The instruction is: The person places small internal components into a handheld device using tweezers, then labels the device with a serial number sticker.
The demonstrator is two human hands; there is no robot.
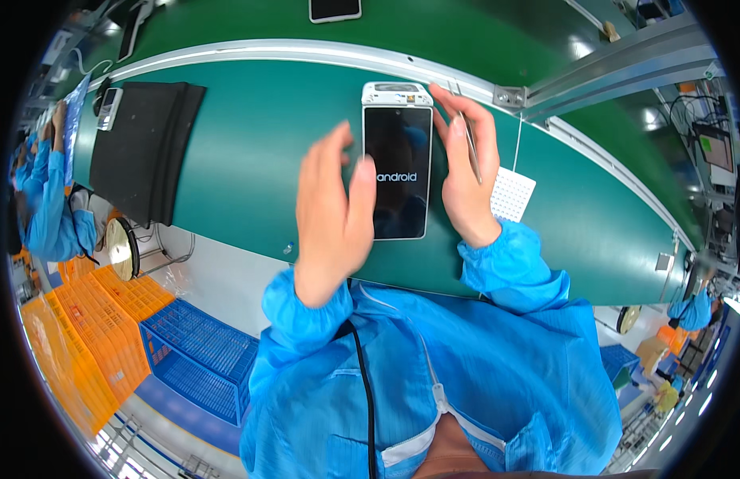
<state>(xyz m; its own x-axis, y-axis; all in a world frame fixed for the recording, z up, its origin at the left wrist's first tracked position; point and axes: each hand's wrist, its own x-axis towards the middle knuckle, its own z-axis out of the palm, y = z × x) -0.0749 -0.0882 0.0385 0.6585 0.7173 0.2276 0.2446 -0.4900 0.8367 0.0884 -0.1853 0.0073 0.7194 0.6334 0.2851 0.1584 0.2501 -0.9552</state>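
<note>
White-framed, black-screened rectangular device [403,180] lies face-up on the green tabletop [250,144], my left hand [331,211] at its left edge, thumb and fingers apart, while my right hand [470,172] clamps slim silver metal tweezers [473,149] between its fingers.

glossy black screen [400,203], shiny metal tweezers [473,150]

handheld device [402,199]: white casing, thick white head at far end, long dark screen lit with pale lettering mid-face. lies screen up on green worktop [254,160], long axis running away from the wearer; left screen edge partly hidden by left thumb [363,180].
tweezers [472,152]: slim, metal, slanted in right hand [468,172], just right of device.
</note>
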